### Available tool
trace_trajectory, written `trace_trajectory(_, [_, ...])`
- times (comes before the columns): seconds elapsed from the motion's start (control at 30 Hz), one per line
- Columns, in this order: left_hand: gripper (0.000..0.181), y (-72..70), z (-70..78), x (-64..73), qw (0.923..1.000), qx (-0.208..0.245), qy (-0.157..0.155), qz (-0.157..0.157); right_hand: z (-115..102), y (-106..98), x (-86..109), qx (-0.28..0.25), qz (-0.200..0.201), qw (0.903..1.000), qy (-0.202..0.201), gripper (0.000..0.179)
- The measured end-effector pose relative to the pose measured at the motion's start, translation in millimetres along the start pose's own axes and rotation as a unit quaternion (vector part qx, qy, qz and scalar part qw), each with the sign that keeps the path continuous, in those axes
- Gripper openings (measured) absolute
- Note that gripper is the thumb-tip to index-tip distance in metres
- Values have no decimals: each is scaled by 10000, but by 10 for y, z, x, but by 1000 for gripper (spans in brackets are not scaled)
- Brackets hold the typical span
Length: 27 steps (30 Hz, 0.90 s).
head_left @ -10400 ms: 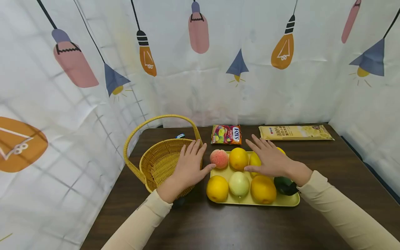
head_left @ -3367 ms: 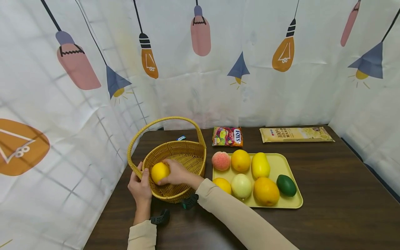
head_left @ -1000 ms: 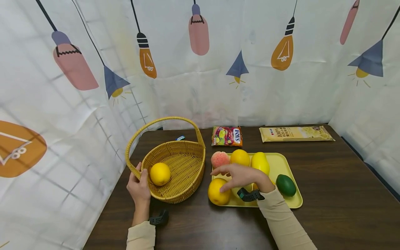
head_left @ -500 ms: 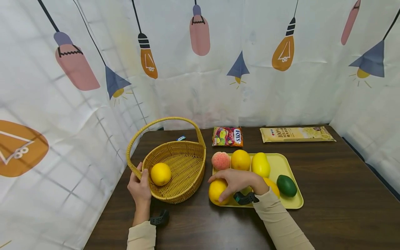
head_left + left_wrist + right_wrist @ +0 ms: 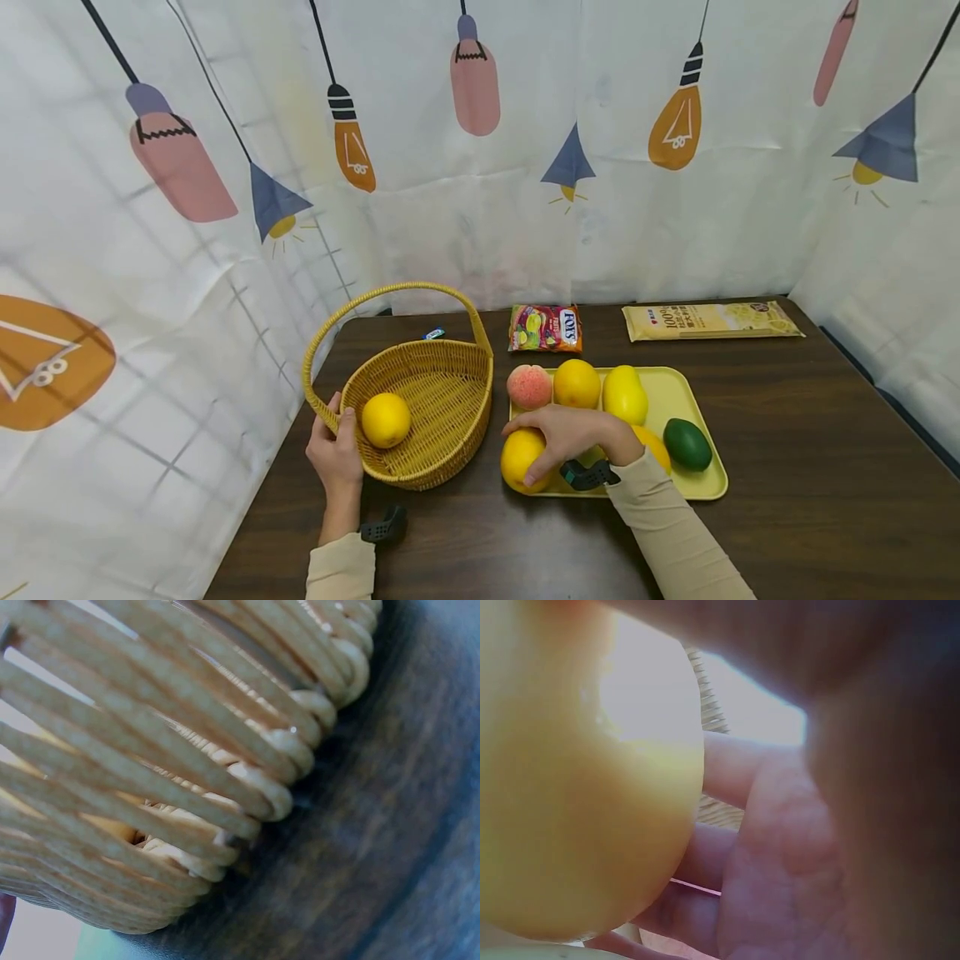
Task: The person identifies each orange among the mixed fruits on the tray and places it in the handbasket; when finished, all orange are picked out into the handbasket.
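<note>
Lamp-print curtains enclose a dark table: basket to the left, fruit to the right.
The left hand grips the wicker basket at its left side, by the foot of the handle, seemingly to steady it; one round orange fruit rests inside, towards that side. Farther right, the right hand grasps a yellow fruit at the near left corner of the tray, from above, probably because a peach and others sit close behind.

Basket left — tray right.
</note>
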<state>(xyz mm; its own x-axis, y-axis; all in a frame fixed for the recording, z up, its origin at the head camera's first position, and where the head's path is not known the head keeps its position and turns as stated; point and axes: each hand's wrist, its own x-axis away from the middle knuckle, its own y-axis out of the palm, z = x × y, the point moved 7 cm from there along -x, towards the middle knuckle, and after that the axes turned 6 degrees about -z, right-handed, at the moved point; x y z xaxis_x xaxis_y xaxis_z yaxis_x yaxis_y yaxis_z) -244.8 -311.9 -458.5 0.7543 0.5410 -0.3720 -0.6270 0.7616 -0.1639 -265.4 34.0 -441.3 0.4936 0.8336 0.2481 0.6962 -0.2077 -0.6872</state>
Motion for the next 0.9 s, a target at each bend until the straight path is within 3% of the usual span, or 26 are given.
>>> trace_trajectory(0.3, [38, 3, 1, 7, 10000, 28, -20, -41, 15, -18, -12, 85, 243, 9997, 17, 73])
trace_trajectory(0.53, [39, -11, 301, 85, 9998, 138, 38, -153, 30, -78, -15, 176, 663, 9975, 196, 74])
trace_trajectory(0.67, [40, -14, 414, 126, 9998, 99, 41, -156, 34, -137, -6, -89, 1014, 9947, 137, 77])
trace_trajectory(0.9, [40, -18, 409, 125, 9998, 118, 73, -155, 33, -295, 36, -506, 1919, 9799, -190, 77])
